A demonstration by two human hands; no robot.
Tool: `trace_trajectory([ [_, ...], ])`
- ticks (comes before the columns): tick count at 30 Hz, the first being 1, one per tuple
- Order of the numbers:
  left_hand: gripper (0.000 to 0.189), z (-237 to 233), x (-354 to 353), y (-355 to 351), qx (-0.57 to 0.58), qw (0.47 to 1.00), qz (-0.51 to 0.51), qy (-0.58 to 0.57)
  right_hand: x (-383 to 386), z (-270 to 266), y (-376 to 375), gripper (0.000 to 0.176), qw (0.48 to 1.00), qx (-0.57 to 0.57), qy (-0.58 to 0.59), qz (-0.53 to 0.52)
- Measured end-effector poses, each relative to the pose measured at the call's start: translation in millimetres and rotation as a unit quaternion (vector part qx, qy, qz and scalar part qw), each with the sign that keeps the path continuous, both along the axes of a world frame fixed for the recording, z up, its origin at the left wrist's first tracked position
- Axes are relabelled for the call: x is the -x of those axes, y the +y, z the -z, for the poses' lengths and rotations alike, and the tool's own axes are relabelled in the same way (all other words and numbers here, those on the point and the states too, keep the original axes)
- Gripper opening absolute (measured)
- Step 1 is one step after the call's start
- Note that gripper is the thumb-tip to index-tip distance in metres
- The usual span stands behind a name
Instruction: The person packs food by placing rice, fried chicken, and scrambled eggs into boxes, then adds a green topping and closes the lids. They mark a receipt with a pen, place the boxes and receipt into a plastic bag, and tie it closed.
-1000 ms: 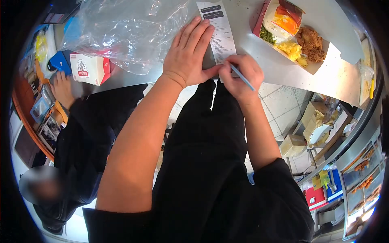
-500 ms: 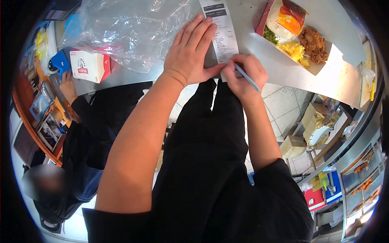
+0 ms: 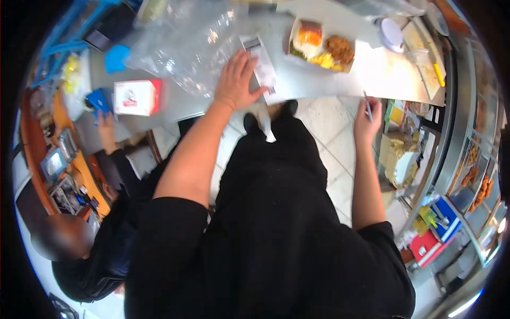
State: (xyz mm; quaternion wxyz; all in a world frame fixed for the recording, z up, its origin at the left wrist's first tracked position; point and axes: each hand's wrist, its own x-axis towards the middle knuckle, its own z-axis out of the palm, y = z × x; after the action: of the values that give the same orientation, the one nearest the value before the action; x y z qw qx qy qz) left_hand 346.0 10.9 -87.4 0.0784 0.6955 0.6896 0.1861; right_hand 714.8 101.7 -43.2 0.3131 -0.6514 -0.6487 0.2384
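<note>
Counter (image 3: 297, 85) runs under the receipt (image 3: 264, 68). Clear plastic bag (image 3: 186, 48) left of the receipt — top cut off by frame. Open food box (image 3: 348, 67) to its right. Left hand (image 3: 235, 85) spread flat over receipt's left edge, grasping nothing, covering part. Right hand (image 3: 367, 126), right of receipt, closed round a pen (image 3: 368, 110) pointing forward. Receipt print blurred; long axis runs away from wearer, far end leaning left.
</note>
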Motion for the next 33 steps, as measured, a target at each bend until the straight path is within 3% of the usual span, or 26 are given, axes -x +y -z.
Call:
trace_trajectory([
  [2, 0.082, 1, 0, -2, -0.03, 0.999, 0.011, 0.009, -37, -4, 32, 0.023, 0.995, -0.031, -0.097, -0.02],
  [5, 0.081, -14, -5, 5, -0.023, 1.0, 0.013, 0.015, -61, -6, 74, 0.037, 0.989, 0.032, -0.141, -0.03],
  [9, 0.083, -24, -27, 16, 0.083, 0.995, -0.041, 0.045, -76, 38, 116, 0.043, 0.974, 0.007, -0.192, -0.12],
  [13, 0.083, -42, -64, 33, 0.176, 0.974, -0.115, 0.08, -63, 21, 127, 0.046, 0.964, 0.01, -0.214, -0.156],
  [16, 0.086, -41, -81, 50, 0.209, 0.962, -0.161, 0.071, -51, 8, 147, 0.05, 0.98, -0.027, -0.139, -0.14],
  [20, 0.089, -43, -98, 64, 0.237, 0.949, -0.194, 0.075, 14, -73, 189, 0.037, 0.956, -0.147, 0.039, -0.251],
  [22, 0.089, -37, -97, 69, 0.223, 0.953, -0.204, 0.026, 53, -100, 204, 0.032, 0.946, -0.159, 0.081, -0.27],
  [24, 0.086, -43, -96, 69, 0.21, 0.956, -0.205, 0.022, 78, -112, 210, 0.03, 0.925, -0.055, 0.088, -0.366],
  [25, 0.077, -40, -92, 71, 0.137, 0.967, -0.215, -0.014, 83, -110, 208, 0.03, 0.925, -0.056, 0.095, -0.363],
  [26, 0.069, -44, -90, 75, 0.062, 0.972, -0.222, -0.051, 88, -103, 205, 0.032, 0.909, 0.064, -0.012, -0.412],
  [27, 0.069, -47, -89, 78, 0.063, 0.973, -0.218, -0.047, 90, -96, 201, 0.035, 0.866, 0.183, -0.119, -0.45],
  [29, 0.052, -70, -99, 90, -0.107, 0.93, -0.313, -0.162, 80, -68, 172, 0.034, 0.859, 0.21, -0.097, -0.457],
  [30, 0.052, -76, -105, 98, -0.105, 0.929, -0.314, -0.164, 71, -51, 158, 0.034, 0.858, 0.211, -0.099, -0.458],
  [32, 0.041, -81, -117, 117, -0.119, 0.935, -0.266, -0.202, 49, -21, 138, 0.036, 0.881, -0.011, -0.105, -0.462],
  [33, 0.049, -77, -121, 124, -0.061, 0.959, -0.242, -0.134, 41, -16, 130, 0.036, 0.878, -0.012, -0.107, -0.467],
])
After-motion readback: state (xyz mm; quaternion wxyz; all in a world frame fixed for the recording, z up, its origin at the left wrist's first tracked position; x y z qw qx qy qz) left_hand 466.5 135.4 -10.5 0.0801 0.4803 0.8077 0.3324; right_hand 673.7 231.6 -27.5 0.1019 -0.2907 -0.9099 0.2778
